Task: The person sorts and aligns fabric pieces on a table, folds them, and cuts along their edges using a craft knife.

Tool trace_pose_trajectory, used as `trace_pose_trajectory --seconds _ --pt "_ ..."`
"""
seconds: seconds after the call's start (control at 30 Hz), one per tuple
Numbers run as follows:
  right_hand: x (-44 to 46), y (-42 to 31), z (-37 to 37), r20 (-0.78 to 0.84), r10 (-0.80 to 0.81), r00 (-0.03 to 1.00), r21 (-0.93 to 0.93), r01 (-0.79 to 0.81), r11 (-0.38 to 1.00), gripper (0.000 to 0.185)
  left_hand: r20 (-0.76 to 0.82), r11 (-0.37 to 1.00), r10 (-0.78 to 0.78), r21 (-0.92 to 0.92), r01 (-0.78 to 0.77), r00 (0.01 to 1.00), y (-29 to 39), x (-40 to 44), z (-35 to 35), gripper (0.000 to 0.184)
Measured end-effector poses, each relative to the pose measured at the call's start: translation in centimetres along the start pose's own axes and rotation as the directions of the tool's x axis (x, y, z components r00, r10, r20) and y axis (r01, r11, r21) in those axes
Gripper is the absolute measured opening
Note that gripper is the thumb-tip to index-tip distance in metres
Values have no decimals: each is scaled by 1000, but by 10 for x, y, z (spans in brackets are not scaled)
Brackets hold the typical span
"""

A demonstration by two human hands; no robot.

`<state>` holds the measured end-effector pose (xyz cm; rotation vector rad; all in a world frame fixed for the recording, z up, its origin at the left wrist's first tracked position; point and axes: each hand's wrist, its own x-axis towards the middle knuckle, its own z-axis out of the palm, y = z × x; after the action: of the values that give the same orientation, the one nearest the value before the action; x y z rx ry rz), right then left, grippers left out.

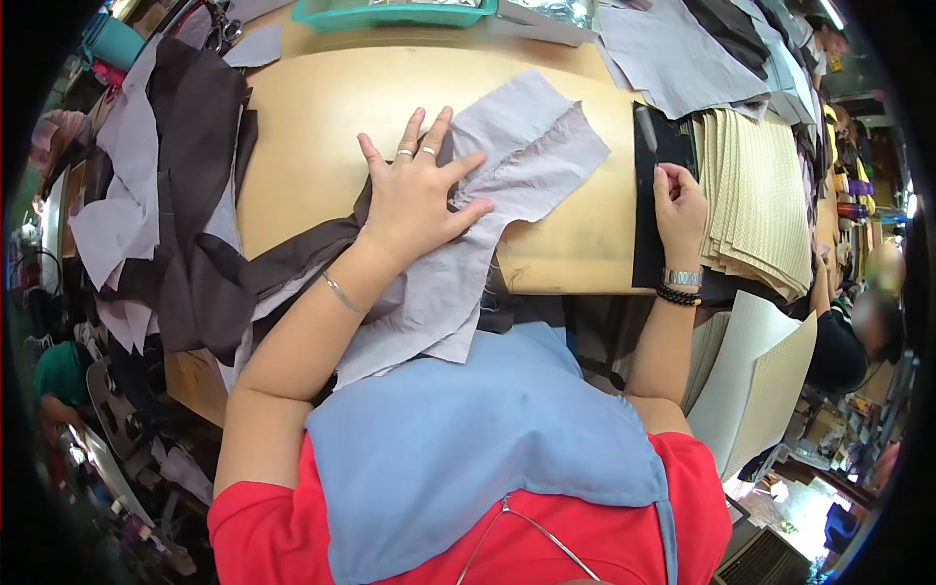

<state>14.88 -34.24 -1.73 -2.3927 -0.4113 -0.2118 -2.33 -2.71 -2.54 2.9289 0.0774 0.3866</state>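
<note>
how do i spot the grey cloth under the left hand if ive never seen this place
Find the wooden table in front of the blue apron. Near its middle is the spread left hand, with a crumpled pale grey cloth partly under it. Its colour separates it from the dark brown cloth alongside, and the hand over it from the grey pieces at upper right.

Bench (307,127), centre: cloth piece (536,180), under left hand (414,200), draping over near edge. Left: heap of fabric (195,146). Far edge: tray (390,17); just right of tray, box (542,31). Far right: fabric pile (658,63), behind stack of sheets (753,195). Right hand (681,210): left of stack.
</note>
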Motion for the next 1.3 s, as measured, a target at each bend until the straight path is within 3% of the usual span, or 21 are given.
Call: trace_pose_trajectory --seconds 0.07,0.1,0.13,0.2,0.27,0.33,0.53,0.73,0.83,0.9,0.93,0.97,1.07,1.1,1.23,1.3 --pt "-7 -19 18 -94 -45 995 484 85 871 5 59 999 -40 -10 41 997 2 2 -4 68" --pt "-12 -36 26 -47 -11 999 631 38 775 5 92 999 -50 -14 52 995 3 3 -5 69" --pt "-14 -50 35 -35 -112 993 704 104 703 6 109 998 -59 -11 60 992 5 2 -6 70" --pt "-13 -80 49 8 -385 923 659 284 696 8 135 997 -71 1 72 988 7 3 -8 74" --pt "-16 -115 54 158 -434 887 660 232 714 13 132 998 -68 -6 69 989 7 3 -7 78" --pt "-12 -120 71 238 -576 782 570 368 735 14 141 996 -80 -12 83 987 6 3 -8 81" --pt "-17 -118 87 392 -658 643 349 558 753 20 181 994 -102 -11 105 978 5 4 -9 86" --pt "-20 -99 78 320 -776 544 341 698 630 21 203 994 -97 -21 103 974 4 4 -10 89" --pt "-16 -96 70 264 -723 639 519 538 665 23 199 993 -95 -45 106 975 5 4 -10 90" --pt "-24 -106 75 307 -455 836 666 152 730 23 191 992 -99 -55 111 977 4 3 -9 90" --pt "-30 -115 78 351 -299 887 717 -49 696 24 192 991 -103 -63 117 976 4 3 -8 90" --pt "-34 -128 78 373 -218 902 812 -204 546 20 192 990 -107 -72 122 976 4 3 -8 90" --pt "-39 -128 88 266 -302 915 793 -30 608 21 187 988 -110 -84 127 976 5 4 -8 90" --pt "-37 -122 94 182 -403 897 741 144 655 22 185 988 -111 -85 128 976 5 4 -8 90" --pt "-47 -125 100 357 -301 884 809 -132 573 17 172 987 -108 -96 126 979 5 4 -8 89" --pt "-48 -122 104 336 -314 888 800 -93 592 12 153 990 -104 -82 117 983 4 3 -5 88"
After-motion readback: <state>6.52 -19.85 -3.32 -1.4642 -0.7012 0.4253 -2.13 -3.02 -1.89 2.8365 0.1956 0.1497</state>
